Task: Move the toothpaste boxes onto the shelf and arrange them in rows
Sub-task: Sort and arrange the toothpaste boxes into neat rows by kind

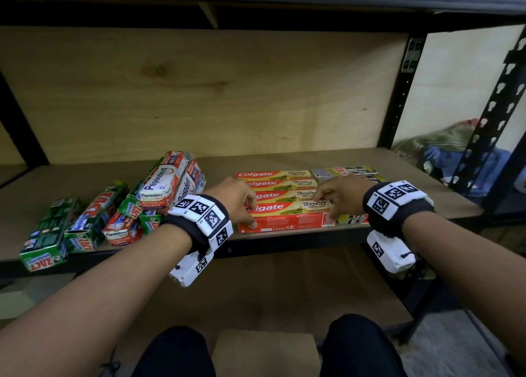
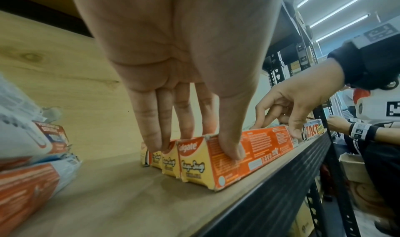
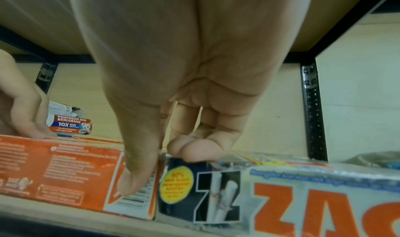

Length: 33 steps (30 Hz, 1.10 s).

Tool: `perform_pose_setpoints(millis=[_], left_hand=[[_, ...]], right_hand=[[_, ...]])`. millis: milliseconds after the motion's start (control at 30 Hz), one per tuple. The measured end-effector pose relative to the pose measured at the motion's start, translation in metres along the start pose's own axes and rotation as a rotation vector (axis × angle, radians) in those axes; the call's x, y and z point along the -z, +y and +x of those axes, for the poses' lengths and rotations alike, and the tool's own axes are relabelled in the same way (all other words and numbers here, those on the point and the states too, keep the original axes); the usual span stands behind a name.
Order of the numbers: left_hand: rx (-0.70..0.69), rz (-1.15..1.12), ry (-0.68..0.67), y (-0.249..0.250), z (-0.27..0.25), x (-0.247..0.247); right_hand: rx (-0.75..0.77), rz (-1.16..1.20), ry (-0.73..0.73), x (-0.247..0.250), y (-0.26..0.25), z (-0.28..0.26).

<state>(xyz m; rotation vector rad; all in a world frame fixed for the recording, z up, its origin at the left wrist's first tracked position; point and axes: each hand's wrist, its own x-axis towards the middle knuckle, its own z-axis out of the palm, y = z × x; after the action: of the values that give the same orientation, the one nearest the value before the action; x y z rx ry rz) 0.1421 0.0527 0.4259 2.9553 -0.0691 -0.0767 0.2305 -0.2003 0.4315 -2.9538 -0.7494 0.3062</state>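
Four red-and-yellow Colgate boxes [image 1: 279, 184] lie side by side in a row on the wooden shelf [image 1: 398, 177]. The front Colgate box [image 1: 287, 214] [image 2: 255, 148] [image 3: 60, 170] sits along the shelf's front edge. My left hand [image 1: 250, 213] [image 2: 194, 146] holds its left end, thumb on the front face and fingers reaching over the tops of the boxes behind. My right hand [image 1: 327, 207] [image 3: 162, 169] pinches its right end, thumb on the front face and fingers curled on top. Silver-and-black Zact boxes [image 1: 350, 171] [image 3: 303, 198] lie just right of the row.
A loose heap of Pepsodent boxes [image 1: 165, 183] and green Zact boxes [image 1: 45, 234] fills the shelf's left part. A black perforated upright [image 1: 404, 92] bounds the right side, with bundled cloth [image 1: 444, 149] beyond. A lower shelf [image 1: 270, 285] lies below, above my knees.
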Motion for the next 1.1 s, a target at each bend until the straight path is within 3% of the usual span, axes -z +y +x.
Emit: perform_pose_setpoints(millis=[167,300,600,833,1100], left_hand=[[-0.062,0.027,-0.021,-0.003,-0.013,0.017],[-0.077,-0.009,0.131,-0.013,-0.030,0.045],[0.121,-0.013,0.256,-0.104,-0.081,0.110],[0.256,-0.118,0.243,-0.164,-0.097,0.108],[0.321,-0.075,0.177,-0.184,-0.084,0.082]], right_hand=[[0.002,0.033,-0.092,0.015,-0.013,-0.004],[-0.024,0.155,0.013,0.028,-0.054,-0.001],[0.076,0.281,0.063,0.047,-0.185,0.022],[-0.011,0.550,0.008,0.036,-0.262,0.050],[-0.020,0.529,-0.031,0.027,-0.291,0.074]])
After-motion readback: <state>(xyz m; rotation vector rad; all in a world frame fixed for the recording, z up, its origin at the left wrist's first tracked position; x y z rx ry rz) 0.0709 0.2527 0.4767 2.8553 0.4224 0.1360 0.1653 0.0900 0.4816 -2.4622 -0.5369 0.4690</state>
